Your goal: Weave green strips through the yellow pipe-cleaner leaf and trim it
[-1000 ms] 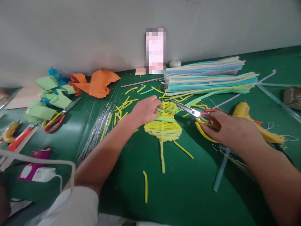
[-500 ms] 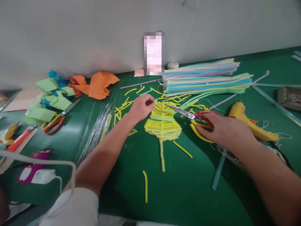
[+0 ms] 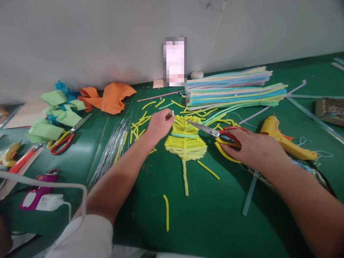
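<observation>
A leaf shape of yellow pipe cleaners (image 3: 185, 143) lies on the green table, its stem toward me and one pale green strip (image 3: 185, 135) across it. At its upper left, my left hand (image 3: 161, 123) is closed, pinching a small pale green piece (image 3: 172, 113) between the fingertips. My right hand (image 3: 243, 143), right of the leaf shape, is wrapped round the handles of red and yellow scissors (image 3: 205, 128). Their blades point left over the upper part of the leaf shape and look closed.
Bundled pastel pipe cleaners (image 3: 236, 95) lie behind. A yellow glue gun (image 3: 290, 141) is at right. A phone (image 3: 174, 61) leans on the wall. Left are wires (image 3: 110, 147), another pair of scissors (image 3: 63, 143), green paper (image 3: 53, 130) and orange paper (image 3: 114, 98). Yellow pieces lie scattered.
My left hand has shifted slightly left, and the pale green piece in it now stands more upright. My right hand and the scissors have moved slightly left.
</observation>
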